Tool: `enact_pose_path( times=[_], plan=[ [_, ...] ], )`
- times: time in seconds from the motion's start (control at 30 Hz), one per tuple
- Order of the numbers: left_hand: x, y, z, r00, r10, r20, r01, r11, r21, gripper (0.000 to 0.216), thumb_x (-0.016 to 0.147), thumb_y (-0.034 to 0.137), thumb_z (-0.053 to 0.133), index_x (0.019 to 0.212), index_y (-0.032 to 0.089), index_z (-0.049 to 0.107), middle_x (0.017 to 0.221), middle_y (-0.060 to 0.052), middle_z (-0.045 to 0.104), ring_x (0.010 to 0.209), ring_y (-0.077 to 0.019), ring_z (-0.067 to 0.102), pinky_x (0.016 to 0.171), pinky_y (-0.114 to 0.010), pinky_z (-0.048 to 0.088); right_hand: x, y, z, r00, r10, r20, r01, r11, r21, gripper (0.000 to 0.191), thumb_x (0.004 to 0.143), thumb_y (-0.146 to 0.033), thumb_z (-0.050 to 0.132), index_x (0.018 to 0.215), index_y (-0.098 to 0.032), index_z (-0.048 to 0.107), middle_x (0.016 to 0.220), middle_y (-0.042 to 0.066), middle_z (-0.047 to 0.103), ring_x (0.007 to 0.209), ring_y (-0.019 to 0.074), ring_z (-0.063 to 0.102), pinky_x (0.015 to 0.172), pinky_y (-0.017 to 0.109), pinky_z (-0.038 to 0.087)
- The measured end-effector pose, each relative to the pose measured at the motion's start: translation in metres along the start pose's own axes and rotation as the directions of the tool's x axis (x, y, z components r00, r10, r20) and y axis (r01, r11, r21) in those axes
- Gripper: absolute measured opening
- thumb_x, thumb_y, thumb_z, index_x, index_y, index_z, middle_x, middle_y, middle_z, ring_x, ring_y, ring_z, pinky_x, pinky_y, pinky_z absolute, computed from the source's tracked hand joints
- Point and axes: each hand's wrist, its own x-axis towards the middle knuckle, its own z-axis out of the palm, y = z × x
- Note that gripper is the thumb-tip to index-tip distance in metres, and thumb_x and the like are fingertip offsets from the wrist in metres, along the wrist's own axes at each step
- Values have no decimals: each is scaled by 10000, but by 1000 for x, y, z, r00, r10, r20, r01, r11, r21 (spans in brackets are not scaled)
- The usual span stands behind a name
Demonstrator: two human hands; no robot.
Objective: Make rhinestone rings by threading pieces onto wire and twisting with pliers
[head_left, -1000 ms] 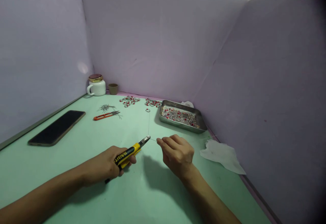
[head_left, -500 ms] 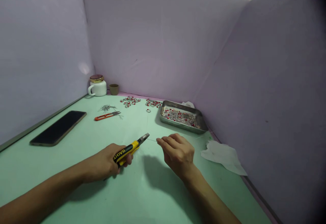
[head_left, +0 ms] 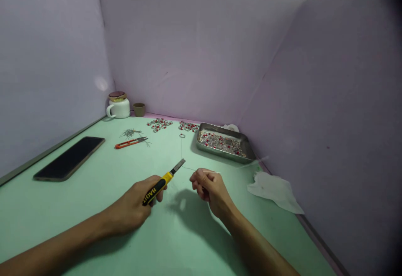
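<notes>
My left hand point(head_left: 138, 202) is closed round pliers point(head_left: 159, 188) with yellow and black handles, their metal jaws pointing up and to the right. At the jaw tip there is a thin wire point(head_left: 189, 168) that runs across to my right hand point(head_left: 210, 188), whose fingers are pinched on it. Whether the jaws grip the wire I cannot tell. A fine line also runs from near the jaws up toward a small beaded ring point(head_left: 182, 135) on the table. Past my right hand, a pale blurred strand stretches toward the right.
A metal tray point(head_left: 224, 155) holds loose red and silvery beads. Beaded rings point(head_left: 159, 124) lie in two piles at the back. Orange-handled thread snips point(head_left: 130, 143), wire scraps point(head_left: 131, 132), a phone point(head_left: 70, 158), a white mug point(head_left: 119, 109), a small cup point(head_left: 139, 109) and white paper point(head_left: 274, 192) surround the work.
My right hand has turned at the wrist, its curled fingers now facing left. The pliers have rolled so their jaws show edge-on and sit slightly higher.
</notes>
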Motion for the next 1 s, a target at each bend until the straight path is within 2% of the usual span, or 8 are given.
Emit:
enact_pose_path(
  times=[0.13, 0.27, 0.37, 0.5, 0.6, 0.77, 0.87, 1.0],
  plan=[
    [0, -4, 7, 993, 120, 18, -121, 986, 110, 278, 556, -11, 348, 724, 207, 393, 809, 11, 452, 695, -132, 443, 631, -230, 369, 3, 0, -3, 981, 162, 106, -179, 967, 183, 446, 730, -529, 511, 547, -125, 557, 401, -37, 429, 315, 31, 296, 327, 179, 99],
    [-1, -7, 8, 987, 156, 28, -158, 981, 111, 276, 584, -18, 361, 745, 202, 402, 894, -7, 480, 743, -142, 464, 672, -240, 383, 1, -3, -1, 944, 242, 226, -309, 888, 341, 333, 713, -428, 539, 609, -116, 594, 433, -38, 458, 306, 22, 292, 323, 184, 79],
    [-1, -4, 6, 985, 163, 50, -168, 980, 104, 270, 593, -11, 372, 760, 195, 422, 945, -27, 493, 791, -159, 478, 706, -258, 391, 0, -6, 1, 930, 265, 253, -347, 861, 372, 254, 685, -354, 544, 603, -118, 592, 431, -45, 453, 301, 20, 281, 320, 183, 83],
    [0, 0, 3, 990, 124, 59, -129, 987, 93, 323, 592, 4, 377, 837, 187, 479, 1000, -41, 511, 835, -177, 494, 751, -281, 393, -1, -8, 3, 972, 214, 98, -231, 948, 220, 243, 700, -338, 514, 592, -132, 582, 436, -49, 452, 319, 29, 298, 326, 175, 126],
    [0, 4, 1, 995, 78, 66, -82, 995, 53, 427, 549, 3, 375, 905, 193, 514, 1060, -39, 527, 917, -206, 497, 827, -312, 379, -4, -5, 6, 997, 63, -34, -64, 998, -20, 266, 750, -322, 471, 593, -140, 586, 462, -41, 460, 360, 45, 344, 354, 174, 220],
    [-3, 14, 1, 994, 75, 84, -74, 997, -22, 636, 500, -14, 353, 1066, 231, 507, 1172, -18, 507, 1025, -216, 467, 908, -316, 350, -10, 2, 7, 974, -213, -76, 173, 918, -358, 304, 830, -303, 398, 635, -160, 582, 508, -28, 470, 436, 74, 416, 433, 192, 318],
    [-4, 18, 2, 991, 89, 102, -88, 996, -23, 632, 552, -16, 371, 1114, 248, 488, 1203, -21, 483, 1055, -222, 451, 917, -314, 352, -11, 3, 7, 956, -285, -67, 232, 878, -419, 309, 846, -310, 382, 637, -167, 559, 516, -30, 462, 440, 76, 413, 442, 196, 320],
    [-3, 16, 4, 990, 98, 99, -100, 995, 7, 568, 605, 1, 394, 1114, 235, 485, 1179, -44, 492, 1036, -234, 463, 895, -311, 373, -11, 2, 7, 969, -236, -70, 195, 912, -361, 318, 849, -326, 377, 632, -168, 547, 508, -33, 456, 429, 75, 412, 430, 195, 319]
  ],
)
